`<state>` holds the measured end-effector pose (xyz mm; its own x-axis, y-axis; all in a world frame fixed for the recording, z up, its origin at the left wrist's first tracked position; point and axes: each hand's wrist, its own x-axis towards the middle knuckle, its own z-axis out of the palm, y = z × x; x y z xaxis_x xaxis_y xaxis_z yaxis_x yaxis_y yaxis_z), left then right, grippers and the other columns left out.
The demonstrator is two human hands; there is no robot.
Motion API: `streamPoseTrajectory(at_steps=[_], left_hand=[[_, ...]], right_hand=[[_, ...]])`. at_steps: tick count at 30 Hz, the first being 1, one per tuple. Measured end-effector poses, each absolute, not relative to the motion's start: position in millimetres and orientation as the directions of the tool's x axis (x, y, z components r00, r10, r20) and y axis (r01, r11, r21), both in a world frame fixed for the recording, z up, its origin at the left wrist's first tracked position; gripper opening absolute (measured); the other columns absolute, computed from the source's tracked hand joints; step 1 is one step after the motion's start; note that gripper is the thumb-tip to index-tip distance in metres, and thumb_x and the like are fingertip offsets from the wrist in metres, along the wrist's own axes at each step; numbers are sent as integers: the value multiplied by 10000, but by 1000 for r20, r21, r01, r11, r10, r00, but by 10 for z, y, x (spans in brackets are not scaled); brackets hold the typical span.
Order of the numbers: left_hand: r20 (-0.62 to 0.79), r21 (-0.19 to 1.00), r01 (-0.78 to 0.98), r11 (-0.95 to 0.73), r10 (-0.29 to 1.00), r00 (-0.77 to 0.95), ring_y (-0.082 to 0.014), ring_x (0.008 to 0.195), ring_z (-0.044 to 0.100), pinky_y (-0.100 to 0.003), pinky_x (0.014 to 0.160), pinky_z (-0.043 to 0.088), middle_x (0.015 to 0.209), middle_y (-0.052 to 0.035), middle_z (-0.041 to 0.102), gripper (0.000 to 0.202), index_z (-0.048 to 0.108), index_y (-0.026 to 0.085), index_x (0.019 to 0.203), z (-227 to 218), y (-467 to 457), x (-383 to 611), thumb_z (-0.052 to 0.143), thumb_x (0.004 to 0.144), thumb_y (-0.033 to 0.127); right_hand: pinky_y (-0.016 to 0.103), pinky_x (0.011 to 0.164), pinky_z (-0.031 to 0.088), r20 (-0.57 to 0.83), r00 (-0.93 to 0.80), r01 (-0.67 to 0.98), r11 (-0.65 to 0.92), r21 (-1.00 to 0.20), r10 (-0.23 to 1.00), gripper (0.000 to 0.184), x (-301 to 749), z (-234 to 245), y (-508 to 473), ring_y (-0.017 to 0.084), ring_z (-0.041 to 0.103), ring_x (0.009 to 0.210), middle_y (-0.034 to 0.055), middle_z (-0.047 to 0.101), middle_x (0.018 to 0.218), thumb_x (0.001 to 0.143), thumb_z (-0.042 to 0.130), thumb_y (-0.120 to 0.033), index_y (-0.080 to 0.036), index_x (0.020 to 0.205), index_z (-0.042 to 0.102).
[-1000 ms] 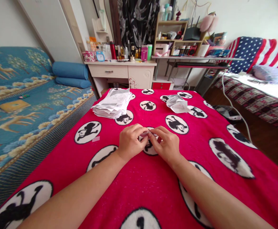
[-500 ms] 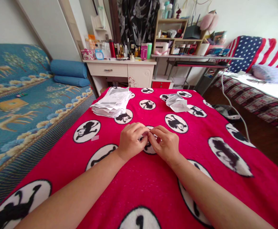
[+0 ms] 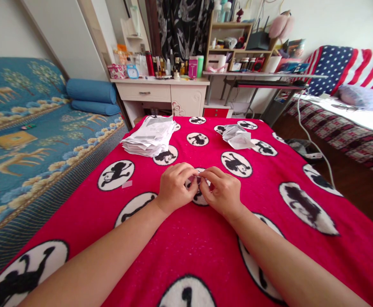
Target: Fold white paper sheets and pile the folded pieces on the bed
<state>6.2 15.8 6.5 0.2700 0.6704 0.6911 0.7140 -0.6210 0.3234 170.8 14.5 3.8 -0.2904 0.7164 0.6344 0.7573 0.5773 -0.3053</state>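
My left hand (image 3: 177, 183) and my right hand (image 3: 222, 186) meet over the middle of the red cloth (image 3: 186, 247), fingers bent and pinched together. A small thin whitish piece (image 3: 198, 176) shows between the fingertips of both hands; its kind is too small to tell, and fingers hide most of it. Beyond my left hand lies a thick, uneven stack of printed papers (image 3: 149, 136). Some crumpled, folded white paper (image 3: 238, 137) rests on the cloth past my right hand. A small pale rectangular scrap (image 3: 127, 184) lies to the left of my left hand.
A blue patterned sofa (image 3: 45, 145) runs along the left. Behind the cloth-covered surface stand a white dresser (image 3: 160, 91) crowded with bottles and a desk with a wooden shelf (image 3: 231, 26). A bed (image 3: 349, 123) is at the right, with a white cable (image 3: 314, 147) hanging near it.
The fingertips have drawn slightly apart, and a thin whitish sliver now shows between them. Papers and scrap lie as before; the view has shifted very slightly.
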Motion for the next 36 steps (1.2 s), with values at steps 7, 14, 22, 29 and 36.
streamPoseTrajectory(at_steps=[7, 14, 22, 29, 36], left_hand=[[644, 363, 747, -557, 729, 231, -182, 884, 601, -295, 828, 458, 894, -37, 645, 125, 593, 186, 864, 59, 199, 27, 537, 776, 116], [540, 304, 864, -401, 820, 190, -174, 868, 607, -281, 757, 455, 921, -14, 643, 165, 608, 213, 851, 4, 296, -57, 517, 779, 96], [443, 194, 917, -349, 865, 236, -209, 924, 597, -312, 755, 463, 948, -30, 637, 159, 654, 246, 934, -40, 301, -51, 578, 794, 231], [417, 227, 913, -339, 881, 223, -209, 962, 593, -307, 793, 475, 943, -43, 643, 150, 684, 248, 913, -64, 311, -81, 612, 804, 321], [440, 303, 872, -385, 868, 231, -209, 913, 612, -303, 737, 475, 910, -39, 654, 214, 700, 228, 846, -93, 366, -130, 696, 757, 422]], right_hand=[[221, 588, 375, 616, -222, 722, 552, -417, 756, 203, 1736, 23, 182, 96, 584, 628, 20, 682, 869, 858, 500, -225, -200, 912, 694], [243, 578, 374, 500, -99, 745, 398, -536, 860, 230, 1812, -17, 316, 118, 569, 619, 26, 694, 873, 831, 496, -222, -201, 905, 713], [255, 562, 362, 404, 21, 754, 251, -607, 915, 270, 1856, -23, 366, 121, 544, 584, 16, 686, 869, 791, 493, -223, -221, 952, 709], [256, 612, 374, 421, -45, 767, 302, -567, 906, 290, 1874, -25, 355, 146, 596, 733, 15, 679, 900, 783, 452, -167, -233, 814, 733], [262, 592, 354, 353, -22, 800, 228, -555, 935, 286, 1911, -9, 376, 165, 598, 748, 27, 688, 895, 769, 459, -176, -223, 832, 734]])
